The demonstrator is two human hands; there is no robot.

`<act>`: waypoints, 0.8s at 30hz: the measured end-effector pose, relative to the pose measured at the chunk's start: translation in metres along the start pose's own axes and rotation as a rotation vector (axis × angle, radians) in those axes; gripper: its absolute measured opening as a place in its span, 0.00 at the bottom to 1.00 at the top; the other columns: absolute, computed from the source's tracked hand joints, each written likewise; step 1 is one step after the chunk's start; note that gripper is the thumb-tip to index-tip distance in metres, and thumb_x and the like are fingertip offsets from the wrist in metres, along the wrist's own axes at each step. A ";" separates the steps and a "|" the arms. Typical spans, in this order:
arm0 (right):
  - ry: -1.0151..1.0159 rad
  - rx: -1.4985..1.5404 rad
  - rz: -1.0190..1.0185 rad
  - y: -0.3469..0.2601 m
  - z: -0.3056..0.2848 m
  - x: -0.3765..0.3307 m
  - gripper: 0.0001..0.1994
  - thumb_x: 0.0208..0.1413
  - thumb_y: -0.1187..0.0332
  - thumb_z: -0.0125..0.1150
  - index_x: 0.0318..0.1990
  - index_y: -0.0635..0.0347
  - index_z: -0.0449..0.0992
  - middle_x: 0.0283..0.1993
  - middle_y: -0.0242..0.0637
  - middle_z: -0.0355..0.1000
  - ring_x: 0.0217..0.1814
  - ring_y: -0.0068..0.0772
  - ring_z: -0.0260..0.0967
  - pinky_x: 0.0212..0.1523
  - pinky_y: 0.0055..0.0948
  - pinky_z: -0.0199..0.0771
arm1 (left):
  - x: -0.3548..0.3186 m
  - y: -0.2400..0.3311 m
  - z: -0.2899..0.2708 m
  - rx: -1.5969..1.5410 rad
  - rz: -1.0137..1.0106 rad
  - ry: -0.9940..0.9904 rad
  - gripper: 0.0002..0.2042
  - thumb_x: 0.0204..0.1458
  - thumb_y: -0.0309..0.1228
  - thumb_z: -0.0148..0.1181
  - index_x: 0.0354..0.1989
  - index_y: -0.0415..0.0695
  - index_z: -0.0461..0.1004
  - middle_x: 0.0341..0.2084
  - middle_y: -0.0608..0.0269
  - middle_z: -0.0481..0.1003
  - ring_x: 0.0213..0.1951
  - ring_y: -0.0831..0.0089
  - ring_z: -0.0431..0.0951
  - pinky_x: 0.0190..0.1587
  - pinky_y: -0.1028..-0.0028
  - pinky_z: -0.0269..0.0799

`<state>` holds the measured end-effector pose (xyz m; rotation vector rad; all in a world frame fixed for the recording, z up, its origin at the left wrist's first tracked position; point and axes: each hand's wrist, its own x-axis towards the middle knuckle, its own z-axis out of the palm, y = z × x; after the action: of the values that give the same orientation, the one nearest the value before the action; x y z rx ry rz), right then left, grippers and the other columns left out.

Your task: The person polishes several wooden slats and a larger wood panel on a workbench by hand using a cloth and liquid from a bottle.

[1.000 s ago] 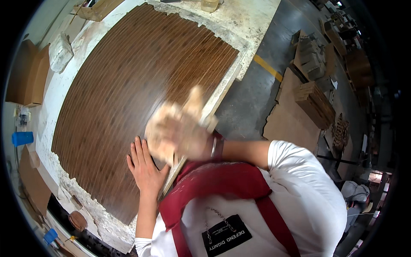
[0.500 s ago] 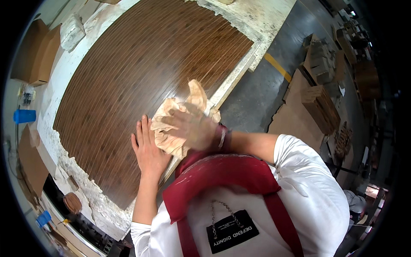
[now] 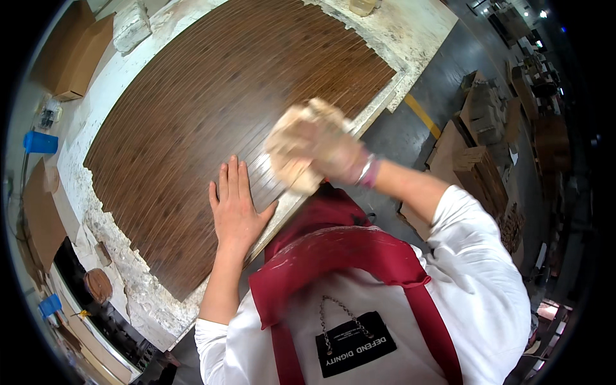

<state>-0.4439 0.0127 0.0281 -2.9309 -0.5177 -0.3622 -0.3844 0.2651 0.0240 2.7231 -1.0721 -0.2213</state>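
Observation:
A dark brown panel of narrow wooden strips [image 3: 186, 122] lies on the white-crusted worktable [image 3: 138, 276]. Near the panel's front edge my left hand [image 3: 237, 212] rests flat, its fingers stretched out and nothing under them but wood. Further right, my right hand [image 3: 333, 151] grips a crumpled cream cloth [image 3: 289, 135] over the panel near its front-right edge. Motion smears both the cloth and that hand, and its fingertips are hard to make out. Whether the cloth presses on the wood I cannot tell.
An open cardboard box [image 3: 83, 61] and a whitish wrapped block [image 3: 131, 27] sit at the far left, with a blue container [image 3: 42, 142] nearer. A cup [image 3: 362, 6] stands at the far end. Stacked brown boards [image 3: 481, 170] are beyond the floor's yellow line [image 3: 423, 115].
My right hand has carried the cloth away from my body and to the right. My left hand has shifted slightly, its thumb now spread out. The view has shifted a little.

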 end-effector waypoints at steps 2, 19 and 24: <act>-0.067 0.217 0.367 0.066 -0.015 -0.018 0.20 0.50 0.73 0.59 0.53 0.49 0.75 0.56 0.40 0.69 0.59 0.39 0.67 0.59 0.39 0.68 | -0.001 0.000 -0.001 -0.005 0.015 0.013 0.49 0.42 0.49 0.69 0.69 0.39 0.50 0.71 0.55 0.48 0.71 0.56 0.48 0.70 0.51 0.43; 0.149 -0.072 0.099 0.028 -0.017 0.031 0.07 0.50 0.74 0.51 0.30 0.62 0.76 0.33 0.42 0.74 0.36 0.39 0.76 0.34 0.38 0.77 | 0.002 -0.006 0.003 -0.066 0.046 0.059 0.49 0.41 0.49 0.70 0.69 0.38 0.52 0.71 0.56 0.50 0.71 0.59 0.51 0.68 0.51 0.47; -0.168 0.110 0.349 0.066 -0.009 0.014 0.10 0.55 0.71 0.47 0.32 0.63 0.76 0.33 0.41 0.75 0.34 0.37 0.76 0.36 0.36 0.78 | 0.000 -0.008 0.000 -0.070 0.056 0.062 0.48 0.41 0.48 0.70 0.68 0.38 0.53 0.71 0.56 0.50 0.70 0.58 0.51 0.68 0.51 0.47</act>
<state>-0.4100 -0.0459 0.0343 -2.8801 -0.0354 -0.0435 -0.3791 0.2707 0.0217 2.6168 -1.1001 -0.1619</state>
